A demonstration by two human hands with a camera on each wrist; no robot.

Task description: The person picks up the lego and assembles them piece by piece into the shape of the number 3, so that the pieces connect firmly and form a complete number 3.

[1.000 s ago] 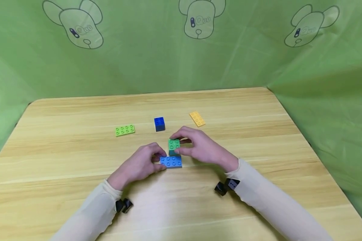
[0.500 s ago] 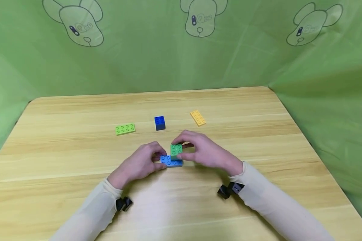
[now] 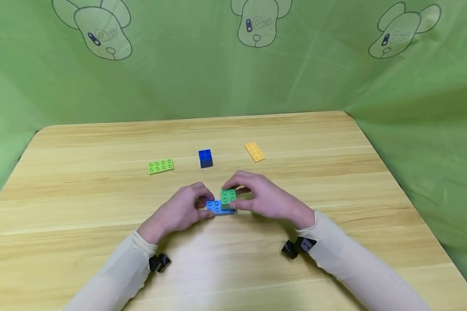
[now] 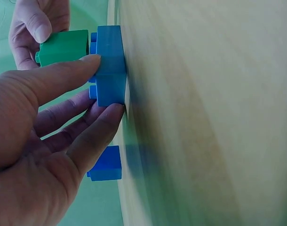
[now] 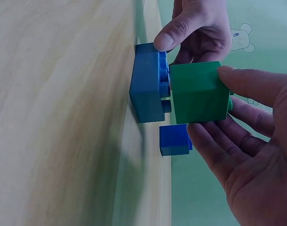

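A light blue building brick [image 3: 215, 207] with two rows of studs lies on the table, and my left hand [image 3: 183, 209] pinches its left end between thumb and fingers. My right hand [image 3: 266, 196] grips a square green building brick [image 3: 228, 196] by its sides. The green brick sits close over the right half of the blue one, hiding those studs in the head view. In the right wrist view, the green brick [image 5: 200, 92] faces the stud tops of the blue brick [image 5: 148, 84], with several studs showing between them.
Behind the hands stands a dark blue square brick [image 3: 205, 158]. A flat lime green plate brick [image 3: 161, 166] lies to its left and a flat yellow-orange one [image 3: 254, 151] to its right. Green cloth [image 3: 187, 82] surrounds the wooden table [image 3: 81, 172] at back and sides.
My right hand has brought the green brick toward me and slightly right, from behind the blue brick to over its right half. My left hand stays in place on the blue brick.
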